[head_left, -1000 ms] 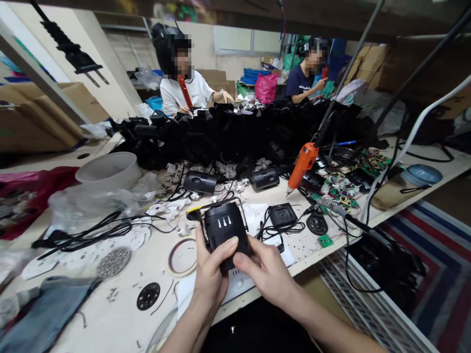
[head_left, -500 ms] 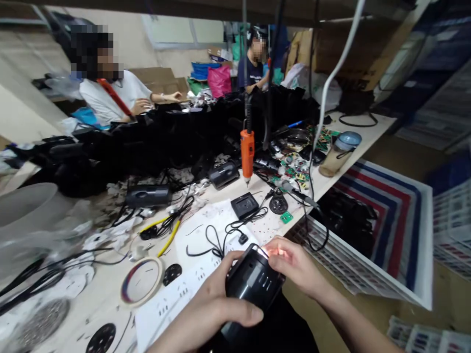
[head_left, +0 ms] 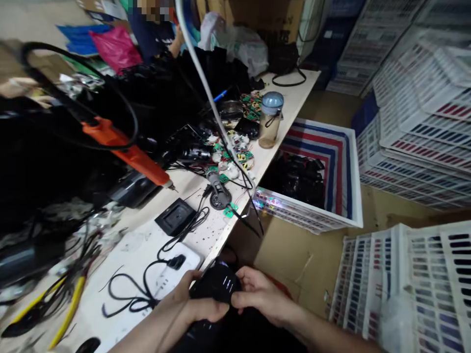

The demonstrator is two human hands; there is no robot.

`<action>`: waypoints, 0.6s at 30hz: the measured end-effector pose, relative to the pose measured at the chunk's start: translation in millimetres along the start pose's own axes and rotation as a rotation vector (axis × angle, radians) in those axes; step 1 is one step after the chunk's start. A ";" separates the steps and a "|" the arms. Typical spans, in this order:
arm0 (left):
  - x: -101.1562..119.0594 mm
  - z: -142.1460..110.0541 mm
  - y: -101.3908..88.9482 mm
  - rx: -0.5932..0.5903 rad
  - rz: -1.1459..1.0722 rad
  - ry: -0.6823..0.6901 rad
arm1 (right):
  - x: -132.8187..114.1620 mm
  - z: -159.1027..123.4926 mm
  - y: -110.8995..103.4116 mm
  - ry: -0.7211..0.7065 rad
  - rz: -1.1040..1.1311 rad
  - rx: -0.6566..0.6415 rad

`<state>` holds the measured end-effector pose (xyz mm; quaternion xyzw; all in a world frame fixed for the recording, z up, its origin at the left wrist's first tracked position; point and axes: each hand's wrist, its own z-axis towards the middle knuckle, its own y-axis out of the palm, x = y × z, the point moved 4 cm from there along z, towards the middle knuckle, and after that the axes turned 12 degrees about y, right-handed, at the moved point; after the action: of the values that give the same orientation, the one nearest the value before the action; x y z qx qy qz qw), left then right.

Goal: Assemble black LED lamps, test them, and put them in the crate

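A glossy black plastic device housing [head_left: 217,282] with short slots in its face is held low, beside the table's front edge. My left hand [head_left: 191,306] wraps round its left side, thumb lying across the front. At the right edge, my right hand [head_left: 257,294] presses thumb and bent fingers against the housing; whether a small part sits between them is hidden. To the left are a white power strip [head_left: 187,250] and a black plug [head_left: 176,261] with looped cable. A shallow black square base [head_left: 175,217] lies farther back.
An orange electric screwdriver [head_left: 128,157] hangs tilted over the table. Yellow-handled pliers [head_left: 75,304] lie at left. Circuit boards [head_left: 245,157] and a bottle [head_left: 270,122] are near the far edge. A striped-lined crate [head_left: 349,147] and stacked white baskets [head_left: 430,274] stand right. A co-worker [head_left: 154,29] is behind.
The view has swung right and down. Both hands still hold the housing, now turned somewhat. The glow on my right fingers is gone; coloured light spots show on the crate's side. The screwdriver appears more tilted.
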<state>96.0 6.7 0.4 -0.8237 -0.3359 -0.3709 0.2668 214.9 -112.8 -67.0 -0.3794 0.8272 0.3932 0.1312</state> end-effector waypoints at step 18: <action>-7.7 14.6 19.9 -0.002 0.096 -0.074 | 17.5 0.8 -15.8 0.121 0.266 0.019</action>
<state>113.4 1.5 -18.0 -0.8523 -0.3051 -0.3273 0.2707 214.5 -127.7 -85.3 -0.2882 0.8802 0.3757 0.0316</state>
